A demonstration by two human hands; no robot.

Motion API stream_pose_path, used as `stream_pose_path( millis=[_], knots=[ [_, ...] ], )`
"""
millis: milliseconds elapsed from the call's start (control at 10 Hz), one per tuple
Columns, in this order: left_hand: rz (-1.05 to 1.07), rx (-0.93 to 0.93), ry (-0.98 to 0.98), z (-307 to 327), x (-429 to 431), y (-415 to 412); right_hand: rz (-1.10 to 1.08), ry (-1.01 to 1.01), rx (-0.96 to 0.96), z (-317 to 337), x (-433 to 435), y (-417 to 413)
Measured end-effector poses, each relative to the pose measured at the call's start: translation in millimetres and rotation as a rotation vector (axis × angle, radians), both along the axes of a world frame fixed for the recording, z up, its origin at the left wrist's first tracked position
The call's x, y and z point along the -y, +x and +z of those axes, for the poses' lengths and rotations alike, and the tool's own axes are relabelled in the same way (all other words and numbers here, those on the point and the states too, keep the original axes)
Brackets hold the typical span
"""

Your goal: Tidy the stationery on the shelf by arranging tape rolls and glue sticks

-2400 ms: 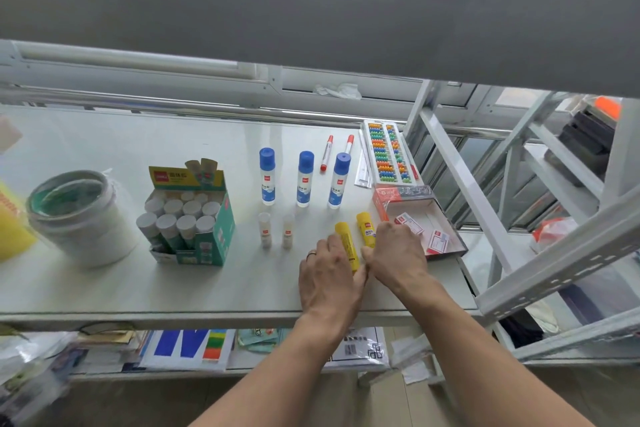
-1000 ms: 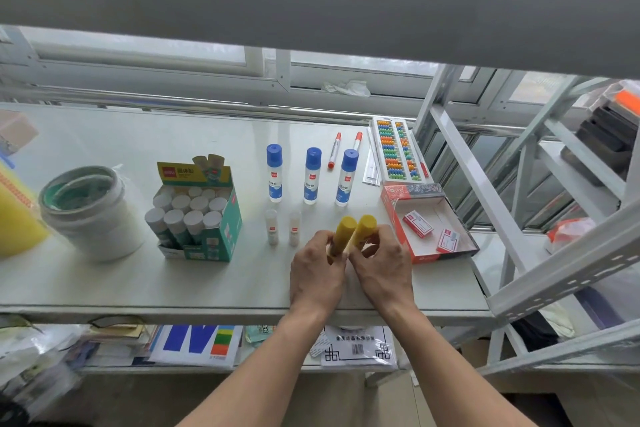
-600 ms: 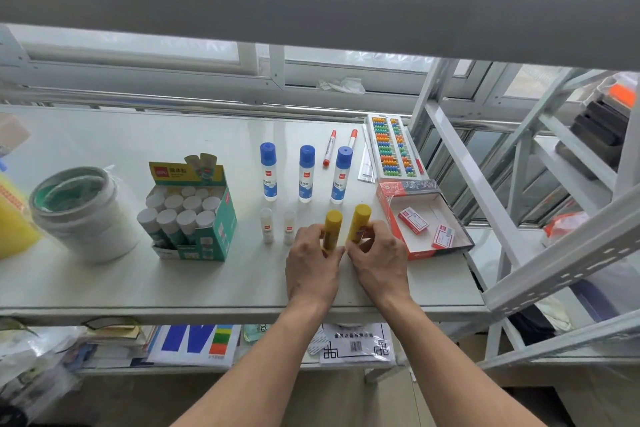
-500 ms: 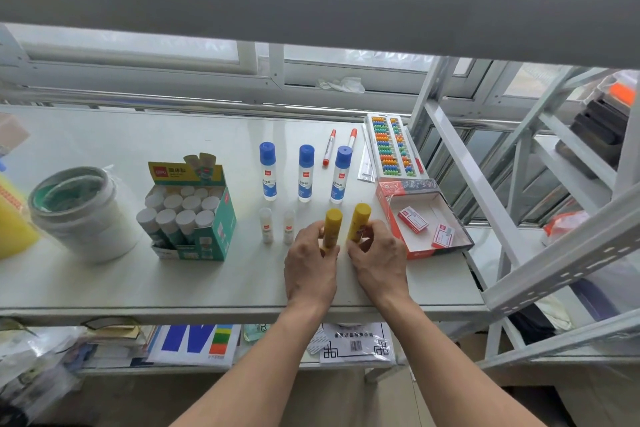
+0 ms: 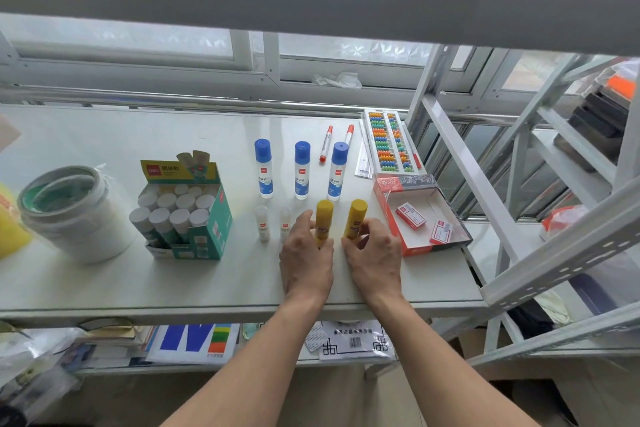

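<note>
Two yellow glue sticks stand upright near the front of the white shelf (image 5: 104, 281). My left hand (image 5: 306, 258) grips the left yellow glue stick (image 5: 324, 218) at its base. My right hand (image 5: 375, 258) grips the right yellow glue stick (image 5: 356, 217) the same way. Just left of them stand two small clear glue sticks (image 5: 262, 225). Behind, three blue-capped glue bottles (image 5: 301, 168) stand in a row. A green box of white-capped glue sticks (image 5: 187, 215) sits further left. A stack of tape rolls (image 5: 69, 210) in plastic wrap is at the far left.
A red open box (image 5: 393, 210) holding small staple packets lies right of my right hand. Behind it are a colourful abacus (image 5: 389, 142) and two red-capped markers (image 5: 325, 144). A yellow object (image 5: 8, 229) shows at the left edge. Metal shelf struts (image 5: 485, 191) cross the right side.
The two yellow glue sticks went from lying flat to standing upright side by side. In the last half second they were set slightly further apart, both hands still around them.
</note>
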State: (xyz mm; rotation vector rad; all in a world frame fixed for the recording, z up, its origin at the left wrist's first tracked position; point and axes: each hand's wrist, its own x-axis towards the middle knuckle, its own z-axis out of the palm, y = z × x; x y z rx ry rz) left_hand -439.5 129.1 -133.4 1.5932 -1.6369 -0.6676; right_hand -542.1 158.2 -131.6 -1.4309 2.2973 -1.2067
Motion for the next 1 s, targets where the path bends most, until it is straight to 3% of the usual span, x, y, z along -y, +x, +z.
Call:
stream_pose_path(
  millis=[800, 1000],
  knots=[
    [0.010, 0.008, -0.013, 0.3, -1.8, -1.2, -0.024, -0.011, -0.015, -1.5, 2.7, -0.1],
    [-0.036, -0.078, -0.057, 22.0, -24.2, 13.9, -0.025, 0.007, 0.079, 6.0, -12.3, -0.7]
  ],
)
